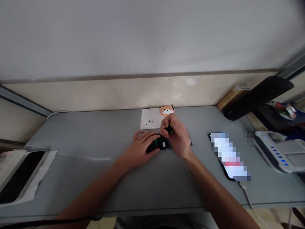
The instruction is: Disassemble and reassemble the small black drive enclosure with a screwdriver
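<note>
At the lower left of the frame, a black-screened slab [22,175] lies on the grey counter [83,133]; at centre, the left hand [143,144] has its grip closed around a dark device [156,145]; just above, small dark bits [149,121] lie on a white sheet [152,114]; the right hand [177,136], its grip wrapped round a black-and-yellow handle [169,128], is by the device's right end; at right, a lit phone [228,156] lies near a white unit with blue lights [281,152].
</note>
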A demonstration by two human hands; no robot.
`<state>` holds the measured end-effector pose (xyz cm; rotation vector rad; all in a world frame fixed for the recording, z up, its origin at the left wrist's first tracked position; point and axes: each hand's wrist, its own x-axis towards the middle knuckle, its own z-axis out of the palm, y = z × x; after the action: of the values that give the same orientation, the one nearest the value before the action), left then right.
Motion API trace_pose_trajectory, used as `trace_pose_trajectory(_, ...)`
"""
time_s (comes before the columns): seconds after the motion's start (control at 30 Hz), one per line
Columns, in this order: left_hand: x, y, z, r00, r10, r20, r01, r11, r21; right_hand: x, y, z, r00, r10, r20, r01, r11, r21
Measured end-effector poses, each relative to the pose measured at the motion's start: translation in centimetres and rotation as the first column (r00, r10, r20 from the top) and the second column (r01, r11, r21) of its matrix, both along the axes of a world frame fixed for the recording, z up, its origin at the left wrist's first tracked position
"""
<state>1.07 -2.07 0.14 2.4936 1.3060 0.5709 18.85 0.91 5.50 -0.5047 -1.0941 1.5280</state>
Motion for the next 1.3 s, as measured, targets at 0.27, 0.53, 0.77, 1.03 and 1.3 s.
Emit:
trace_pose_trajectory(0.27,0.0,0.1,-0.2,1.0,0.003,0.009,-0.003,1.0,0.028,0.2,0.2,1.0,0.993,-0.004,-0.119,-0.004,0.998,-0.066)
trace_pose_trajectory(0.53,-0.3,-0.1,0.1,0.985,0.035,0.168,-0.062,0.986,0.157,1.2,0.6,2.1,0.956,0.011,-0.292,-0.063,0.983,-0.17)
trace_pose_trajectory(0.77,-0.2,3.2,1.7,0.984,0.147,0.103,-0.171,0.942,0.289,4.2,2.7,2.3,0.932,-0.206,-0.299,0.141,0.965,-0.223)
trace_pose_trajectory(1.03,3.3,9.9,2.6,0.989,0.097,-0.114,-0.084,0.99,0.115,4.4,3.0,1.9,0.941,-0.254,-0.224,0.223,0.962,-0.156)
trace_pose_trajectory(1.3,0.8,6.8,3.0,0.987,0.141,-0.077,-0.135,0.987,0.084,4.3,2.6,2.5,0.942,-0.273,-0.197,0.251,0.959,-0.132)
